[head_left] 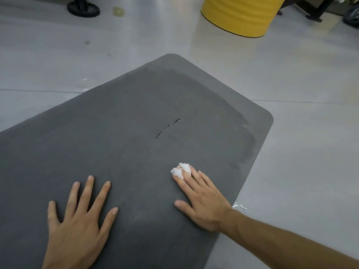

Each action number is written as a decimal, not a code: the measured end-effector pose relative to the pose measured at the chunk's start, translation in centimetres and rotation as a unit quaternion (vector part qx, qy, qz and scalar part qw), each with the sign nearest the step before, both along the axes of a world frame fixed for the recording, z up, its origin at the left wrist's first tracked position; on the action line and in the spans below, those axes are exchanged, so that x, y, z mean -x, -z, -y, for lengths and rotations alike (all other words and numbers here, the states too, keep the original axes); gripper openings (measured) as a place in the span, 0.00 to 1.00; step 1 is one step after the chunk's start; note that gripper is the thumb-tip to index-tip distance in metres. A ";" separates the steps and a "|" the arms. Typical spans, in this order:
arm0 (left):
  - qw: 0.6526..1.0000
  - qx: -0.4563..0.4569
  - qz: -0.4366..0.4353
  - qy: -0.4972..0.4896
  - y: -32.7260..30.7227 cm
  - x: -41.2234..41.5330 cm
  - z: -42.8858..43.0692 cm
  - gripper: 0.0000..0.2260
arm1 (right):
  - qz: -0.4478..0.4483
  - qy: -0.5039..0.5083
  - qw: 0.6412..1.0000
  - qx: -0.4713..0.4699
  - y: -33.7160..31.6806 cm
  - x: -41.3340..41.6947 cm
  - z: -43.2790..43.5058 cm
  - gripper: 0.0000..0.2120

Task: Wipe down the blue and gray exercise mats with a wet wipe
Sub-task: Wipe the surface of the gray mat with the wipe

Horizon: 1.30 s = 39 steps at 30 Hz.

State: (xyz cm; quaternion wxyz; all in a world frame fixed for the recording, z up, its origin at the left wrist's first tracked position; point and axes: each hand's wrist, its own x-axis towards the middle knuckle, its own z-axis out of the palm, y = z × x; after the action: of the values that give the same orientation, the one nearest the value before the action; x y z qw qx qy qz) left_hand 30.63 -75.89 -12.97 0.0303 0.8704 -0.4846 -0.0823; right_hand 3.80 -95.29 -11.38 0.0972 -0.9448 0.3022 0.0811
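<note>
Yellow drum (239,14) (contents unseen). Gray mat (116,133) torn, damp-streaked; left hand (77,230) lay splayed, right hand (204,206) pressed wipe (179,170) flat-fingered.

The exercise mat (116,142) lies flat on the floor (301,152). On the mat's near part, the left hand (77,226) rests flat toward its left side. The right hand (204,202) lies flat near its right edge, fingertips on the wet wipe (179,169). A tear (168,128) sits at the mat's middle, beyond the wipe. Well beyond the mat's far end, a drum (239,14) stands to the right, a round stand base (83,8) to the left, and a small disc (118,11) between them.
</note>
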 end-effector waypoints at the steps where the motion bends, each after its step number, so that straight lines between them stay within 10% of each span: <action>1: 1.000 -0.004 -0.005 -0.003 -0.1 -0.1 0.6 0.31 | 0.003 0.027 1.000 0.000 0.1 0.2 1.5 0.34; 9: 0.999 0.006 -0.021 -0.028 0.4 -2.7 8.1 0.34 | -0.016 0.280 0.960 -0.018 -0.3 1.4 13.7 0.38; 20: 0.999 -0.002 0.039 -0.018 2.5 -5.0 15.7 0.32 | 0.012 -0.008 1.000 -0.018 -0.1 -8.2 11.4 0.37; 39: 0.998 -0.051 0.020 0.003 0.4 -4.6 16.2 0.32 | -0.030 -0.074 0.997 -0.021 -0.8 -17.6 21.7 0.35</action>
State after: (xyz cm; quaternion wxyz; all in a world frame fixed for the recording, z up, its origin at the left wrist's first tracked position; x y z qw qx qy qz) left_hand 35.28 -92.13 -13.33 -0.0241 0.8709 -0.4826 -0.0896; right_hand 21.36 -116.99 -10.57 0.1019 -0.9595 0.2326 0.1222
